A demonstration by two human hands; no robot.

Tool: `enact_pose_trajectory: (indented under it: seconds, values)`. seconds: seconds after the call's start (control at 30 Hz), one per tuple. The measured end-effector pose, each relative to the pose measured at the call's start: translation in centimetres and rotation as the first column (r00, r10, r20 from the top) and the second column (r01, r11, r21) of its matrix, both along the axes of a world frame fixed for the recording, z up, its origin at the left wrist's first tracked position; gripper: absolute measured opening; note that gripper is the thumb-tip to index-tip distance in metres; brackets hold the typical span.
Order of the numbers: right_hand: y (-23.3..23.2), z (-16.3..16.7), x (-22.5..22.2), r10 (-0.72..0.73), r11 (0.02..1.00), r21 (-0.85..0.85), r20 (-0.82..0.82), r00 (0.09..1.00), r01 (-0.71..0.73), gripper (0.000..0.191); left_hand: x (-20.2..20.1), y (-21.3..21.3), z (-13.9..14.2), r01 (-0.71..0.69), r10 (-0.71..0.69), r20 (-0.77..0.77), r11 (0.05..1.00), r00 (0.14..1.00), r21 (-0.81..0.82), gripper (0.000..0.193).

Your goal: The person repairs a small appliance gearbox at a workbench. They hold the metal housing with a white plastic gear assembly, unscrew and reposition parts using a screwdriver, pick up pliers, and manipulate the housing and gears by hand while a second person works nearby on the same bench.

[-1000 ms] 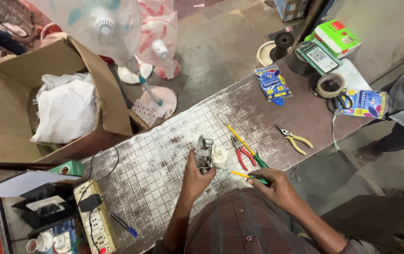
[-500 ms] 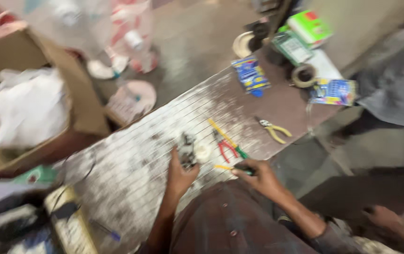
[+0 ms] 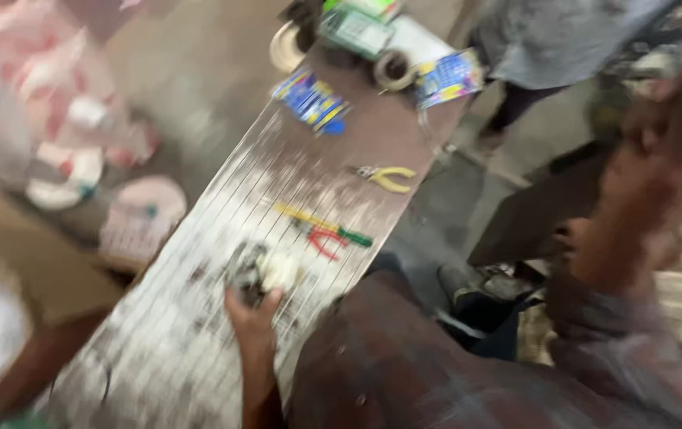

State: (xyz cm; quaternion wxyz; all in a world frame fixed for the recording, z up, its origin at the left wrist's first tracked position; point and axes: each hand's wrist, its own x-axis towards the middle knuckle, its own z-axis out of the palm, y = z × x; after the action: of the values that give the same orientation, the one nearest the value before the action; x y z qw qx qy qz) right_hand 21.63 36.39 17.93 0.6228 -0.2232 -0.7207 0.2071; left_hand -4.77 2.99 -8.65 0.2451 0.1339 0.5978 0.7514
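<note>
Left hand: the left hand (image 3: 252, 311) rests on the surface (image 3: 198, 318); its grip is clenched around a small dark metal part (image 3: 246, 268), fingers wrapped over the lower end of the part.
Held part: the small dark metal part stands on the grid-marked area of the surface, touching a pale, whitish lump (image 3: 281, 270) just beside it on the right. The frame is blurred, so finer detail cannot be told.
Right hand: the right hand (image 3: 655, 167) is raised well off the surface at the right side of the view, close to the camera and heavily blurred; whether its grip is clenched or released cannot be told.
Tools near the part: a yellow-handled screwdriver (image 3: 305, 216) and red-handled pliers (image 3: 323, 238) lie together on the surface, near the held part, up and to the right.
Further tools: yellow-handled pliers (image 3: 389, 176) lie farther along the surface, apart from the first pair.
Far end of surface: a blue packet (image 3: 311, 100), a roll of tape (image 3: 393, 70) and a colourful packet (image 3: 448, 78).
Floor, left: a brown cardboard box (image 3: 47, 274), blurred.
</note>
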Motion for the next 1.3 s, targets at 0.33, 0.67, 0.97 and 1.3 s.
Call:
enact_pose_trajectory:
  seconds: [0.33,0.67,0.97,1.3]
  values:
    - [-11.5,-11.4,-8.2,0.545,0.838,-0.274,0.471,0.693,-0.473,0.029,-0.8,2.9,6.3,-0.091,0.105,-0.064,0.977,0.992,0.195,0.059]
    - [-12.3,-13.6,-9.0,0.617,0.786,-0.301,0.432,0.658,-0.540,0.026,-0.6,1.8,8.0,-0.042,0.073,-0.191,0.986,0.979,0.161,0.059]
    - [-12.3,-13.3,-9.3,0.654,0.757,-0.356,0.419,0.630,-0.548,0.029,-0.4,1.4,8.6,-0.002,0.029,-0.228,0.993,0.973,0.115,0.057]
    - [-12.5,-14.0,-9.8,0.641,0.768,-0.426,0.490,0.591,-0.479,0.019,-0.5,0.9,9.3,-0.034,0.045,-0.380,0.999,0.924,0.036,0.058]
